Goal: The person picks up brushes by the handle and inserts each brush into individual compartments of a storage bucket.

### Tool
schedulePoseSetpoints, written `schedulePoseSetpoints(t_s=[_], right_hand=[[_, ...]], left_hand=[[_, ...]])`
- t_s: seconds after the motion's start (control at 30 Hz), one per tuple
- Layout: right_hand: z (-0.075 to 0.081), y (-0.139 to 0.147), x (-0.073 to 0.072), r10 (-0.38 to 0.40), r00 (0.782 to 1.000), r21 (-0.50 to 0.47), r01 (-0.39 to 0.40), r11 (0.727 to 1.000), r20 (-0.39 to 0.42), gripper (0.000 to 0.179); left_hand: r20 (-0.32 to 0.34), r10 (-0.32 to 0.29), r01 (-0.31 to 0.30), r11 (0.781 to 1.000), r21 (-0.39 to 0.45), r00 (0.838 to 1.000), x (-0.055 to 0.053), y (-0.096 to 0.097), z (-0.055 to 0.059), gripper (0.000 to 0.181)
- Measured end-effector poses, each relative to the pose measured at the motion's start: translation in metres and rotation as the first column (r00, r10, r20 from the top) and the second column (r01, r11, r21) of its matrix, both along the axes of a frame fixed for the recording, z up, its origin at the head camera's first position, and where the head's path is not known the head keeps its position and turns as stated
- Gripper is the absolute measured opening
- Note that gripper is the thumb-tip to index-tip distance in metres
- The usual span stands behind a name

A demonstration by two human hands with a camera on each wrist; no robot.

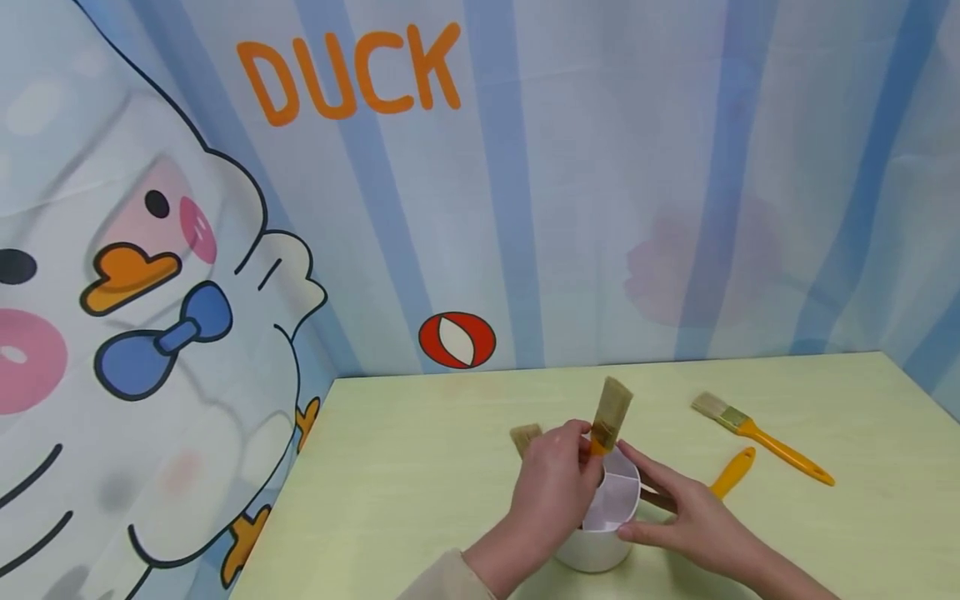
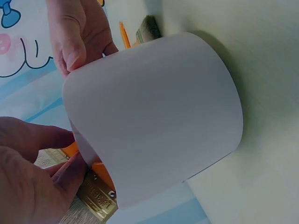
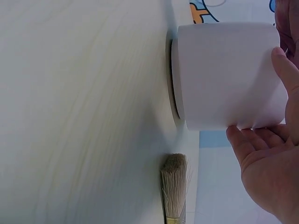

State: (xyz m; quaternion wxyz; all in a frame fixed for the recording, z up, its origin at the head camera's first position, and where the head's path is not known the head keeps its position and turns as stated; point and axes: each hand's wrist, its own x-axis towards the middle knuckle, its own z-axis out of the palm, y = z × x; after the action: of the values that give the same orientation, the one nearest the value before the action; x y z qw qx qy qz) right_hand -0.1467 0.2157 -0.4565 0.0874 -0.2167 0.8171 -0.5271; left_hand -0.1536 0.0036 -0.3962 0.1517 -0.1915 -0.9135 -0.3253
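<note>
A white round brush holder with inner dividers stands on the table, its mouth tipped toward the head camera. Over that mouth my left hand pinches a paintbrush at its orange handle, bristles pointing up. A second paintbrush sits in the holder; its bristles show beyond my left hand in the head view. My right hand grips the holder at its rim and side, thumb on the near side and fingers on the far side. Inside the holder, the handles' lower ends are hidden.
A paintbrush with an orange handle lies on the table at the right. Nearer, another orange handle is partly hidden behind my right hand. A curtain with a printed duck hangs along the table's back edge.
</note>
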Motion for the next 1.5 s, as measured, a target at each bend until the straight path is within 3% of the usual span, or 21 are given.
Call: schedulePoseSetpoints(t_s=[0.13,0.37,0.7,0.83,1.1,1.33,1.5], right_hand=[[-0.001,0.000,0.001,-0.016,1.000,0.003,0.016,1.000,-0.020,0.093],[-0.006,0.000,0.001,-0.033,0.999,0.008,0.033,0.999,-0.020,0.093],[-0.012,0.003,0.006,-0.008,0.999,-0.020,0.007,1.000,-0.050,0.089],[-0.013,0.003,0.006,0.005,0.999,-0.027,-0.006,1.000,-0.051,0.089],[-0.013,0.004,0.005,0.013,1.000,-0.026,-0.013,1.000,0.001,0.091],[-0.012,0.004,0.006,0.015,1.000,-0.025,-0.015,1.000,-0.007,0.092],[-0.011,0.004,0.005,0.015,1.000,-0.019,-0.015,1.000,-0.011,0.093]], left_hand=[[-0.036,0.015,-0.017,0.999,-0.040,0.999,0.002,0.001,-0.001,0.028],[-0.016,0.040,-0.040,0.999,-0.028,0.999,0.004,0.001,0.001,0.044],[-0.069,0.041,-0.051,0.987,-0.150,0.997,0.011,-0.002,0.005,0.050],[-0.059,0.021,-0.029,0.990,-0.140,0.998,0.016,-0.008,0.008,0.051],[0.021,-0.028,0.029,0.997,-0.078,0.999,0.031,-0.028,0.018,0.056],[-0.041,-0.052,0.051,0.998,-0.025,0.998,0.042,-0.051,0.023,0.059],[-0.119,-0.036,0.040,0.999,0.030,0.992,0.038,-0.070,0.014,0.065]])
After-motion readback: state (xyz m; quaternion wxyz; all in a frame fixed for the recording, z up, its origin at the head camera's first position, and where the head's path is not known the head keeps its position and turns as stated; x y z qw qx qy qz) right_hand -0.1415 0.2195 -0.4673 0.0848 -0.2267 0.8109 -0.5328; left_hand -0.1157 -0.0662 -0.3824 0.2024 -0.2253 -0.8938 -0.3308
